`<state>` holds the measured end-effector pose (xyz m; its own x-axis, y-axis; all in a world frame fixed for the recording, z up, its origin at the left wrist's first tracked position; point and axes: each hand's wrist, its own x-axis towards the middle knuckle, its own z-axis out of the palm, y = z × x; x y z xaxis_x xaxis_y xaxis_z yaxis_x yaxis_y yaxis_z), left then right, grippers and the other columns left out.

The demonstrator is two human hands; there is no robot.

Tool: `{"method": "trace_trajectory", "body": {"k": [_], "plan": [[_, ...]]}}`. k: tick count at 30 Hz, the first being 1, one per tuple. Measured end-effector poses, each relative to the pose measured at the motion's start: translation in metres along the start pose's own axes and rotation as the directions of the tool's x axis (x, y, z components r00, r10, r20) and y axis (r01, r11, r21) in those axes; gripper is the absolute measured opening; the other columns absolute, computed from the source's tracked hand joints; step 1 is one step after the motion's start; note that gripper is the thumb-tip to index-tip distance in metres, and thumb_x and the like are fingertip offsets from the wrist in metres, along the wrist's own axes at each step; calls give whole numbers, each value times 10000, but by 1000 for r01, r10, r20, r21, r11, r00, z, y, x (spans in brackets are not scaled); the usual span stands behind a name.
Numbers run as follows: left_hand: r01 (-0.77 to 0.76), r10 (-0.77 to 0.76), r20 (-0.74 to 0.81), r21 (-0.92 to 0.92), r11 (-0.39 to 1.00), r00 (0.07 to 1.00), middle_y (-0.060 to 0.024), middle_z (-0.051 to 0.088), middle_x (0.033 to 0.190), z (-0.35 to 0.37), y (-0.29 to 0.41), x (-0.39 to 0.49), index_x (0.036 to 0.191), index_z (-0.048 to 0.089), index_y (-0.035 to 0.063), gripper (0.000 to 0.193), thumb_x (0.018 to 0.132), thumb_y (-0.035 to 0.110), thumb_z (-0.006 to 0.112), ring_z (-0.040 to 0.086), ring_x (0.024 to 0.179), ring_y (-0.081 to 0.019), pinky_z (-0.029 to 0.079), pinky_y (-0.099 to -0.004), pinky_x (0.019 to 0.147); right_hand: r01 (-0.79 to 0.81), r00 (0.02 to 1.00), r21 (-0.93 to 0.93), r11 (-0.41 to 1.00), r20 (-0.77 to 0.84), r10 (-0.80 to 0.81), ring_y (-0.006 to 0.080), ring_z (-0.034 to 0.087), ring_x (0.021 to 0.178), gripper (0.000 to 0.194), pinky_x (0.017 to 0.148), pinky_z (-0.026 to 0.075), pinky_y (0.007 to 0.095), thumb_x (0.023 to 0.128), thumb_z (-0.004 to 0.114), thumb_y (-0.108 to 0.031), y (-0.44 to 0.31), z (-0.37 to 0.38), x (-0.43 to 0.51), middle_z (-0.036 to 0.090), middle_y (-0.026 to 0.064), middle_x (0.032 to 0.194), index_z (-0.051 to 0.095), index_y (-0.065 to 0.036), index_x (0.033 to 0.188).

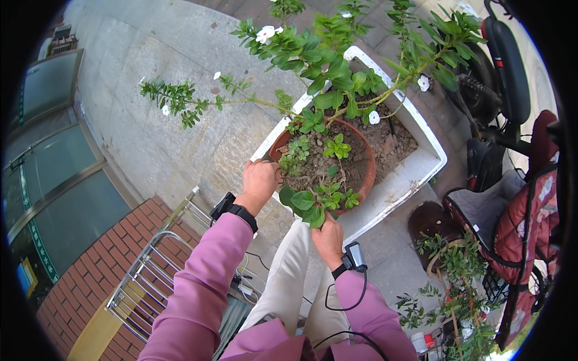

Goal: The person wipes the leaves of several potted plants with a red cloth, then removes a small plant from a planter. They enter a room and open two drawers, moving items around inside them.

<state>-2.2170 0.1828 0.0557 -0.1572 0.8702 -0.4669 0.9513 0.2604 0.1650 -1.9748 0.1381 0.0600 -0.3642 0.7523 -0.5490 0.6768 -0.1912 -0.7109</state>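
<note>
A round terracotta-coloured pot [371, 168] with soil, small green plants and long branches bearing white flowers [265, 34] stands in a white foam box [433, 169]. The box holds soil too, to the right of the pot. My left hand [262, 180] is at the pot's left rim, its fingers curled beside a small succulent plant [298, 149]; whether it grips the rim cannot be told. My right hand [328, 237] is at the near rim, its fingertips partly hidden beneath broad green leaves [303, 201]. What lies between those fingers is not visible.
A metal rack [149, 266] stands at lower left by a brick wall [104, 257]. On the right are a parked scooter [505, 72] with a red quilted cover [519, 225], a dark brown jar [431, 221] and another leafy potted plant [465, 266]. Cables hang near my legs.
</note>
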Motion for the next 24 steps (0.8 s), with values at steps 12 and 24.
{"method": "trace_trajectory", "body": {"k": [12, 24], "plan": [[123, -125, 186, 22, 992, 974, -140, 714, 778, 9, -15, 16, 850, 762, 140, 136, 801, 248, 694, 703, 754, -338, 567, -459, 718, -4, 998, -38, 999, 57, 6, 389, 674, 899, 312, 741, 562, 452, 871, 667, -170, 6, -5, -2, 698, 151, 1125, 660, -41, 1155], [1, -9, 33, 245, 970, 999, -77, 702, 868, 4, -3, 18, 879, 710, 110, 116, 787, 153, 654, 644, 945, -263, 442, -425, 841, 47, 995, 125, 991, -92, -35, 408, 663, 925, 295, 758, 546, 428, 885, 629, -81, 6, -20, -3, 686, 194, 1110, 647, -14, 1171]]}}
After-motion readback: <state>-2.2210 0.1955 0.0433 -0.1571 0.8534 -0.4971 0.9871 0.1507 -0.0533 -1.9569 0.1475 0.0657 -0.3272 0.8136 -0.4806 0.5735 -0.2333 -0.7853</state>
